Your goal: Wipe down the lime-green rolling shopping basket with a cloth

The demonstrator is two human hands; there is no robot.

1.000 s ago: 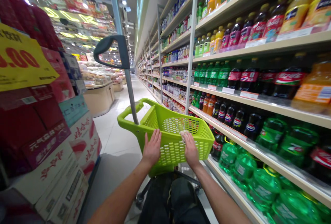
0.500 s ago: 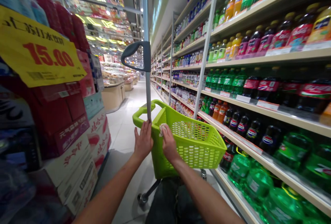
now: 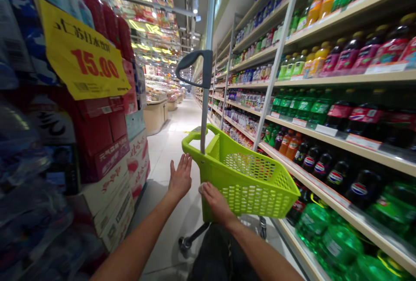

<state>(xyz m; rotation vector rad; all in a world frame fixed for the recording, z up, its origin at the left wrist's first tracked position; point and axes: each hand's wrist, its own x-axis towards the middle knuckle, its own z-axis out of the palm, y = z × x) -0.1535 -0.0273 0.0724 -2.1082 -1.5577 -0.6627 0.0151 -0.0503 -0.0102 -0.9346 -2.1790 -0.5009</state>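
Directly before me stands a lime-green shopping cart basket [image 3: 250, 190] with slotted sides, fixed to a metal pole [image 3: 206, 112] that carries a dark grey handle [image 3: 207, 69]. My left hand [image 3: 180, 178] is just left of the basket's near corner, fingers stretched out with the thumb apart, and nothing in it. My right hand [image 3: 216, 201] presses against the near side of the basket, its fingers closed over a small white cloth [image 3: 202, 187]. Only an edge of the cloth shows. The basket's inside looks bare where I can see it.
Shelves of soft drink bottles [image 3: 312, 103] run along the right, with large green bottles [image 3: 338, 237] at the bottom. Stacked drink cartons [image 3: 107, 190] rise on the left under a yellow price sign [image 3: 87, 56]. A cart wheel [image 3: 185, 243] rests on the tiled floor [image 3: 172, 151].
My left hand has come off the base of the pole and is apart from the cart. My right hand has slid with the cloth from the upper rim down the basket's side.
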